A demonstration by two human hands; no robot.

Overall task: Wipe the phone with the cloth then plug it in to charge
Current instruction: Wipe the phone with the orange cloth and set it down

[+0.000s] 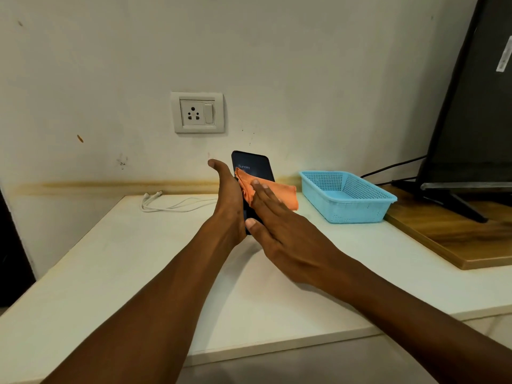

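My left hand (228, 200) holds a dark phone (253, 164) upright above the white table, its lit screen facing me and showing the word Sunday. My right hand (279, 225) lies flat against the screen and presses an orange cloth (279, 194) onto its middle and lower part. The cloth hangs out to the right of the phone. A white charging cable (171, 203) lies coiled on the table at the back left, by the wall. A white wall socket (197, 112) with a switch sits above it; nothing is plugged in.
A light blue plastic basket (346, 198) stands on the white table (138, 259) to the right of the phone. Further right a wooden board (448, 239) carries a black TV (476, 106) on a stand, with black cables behind it.
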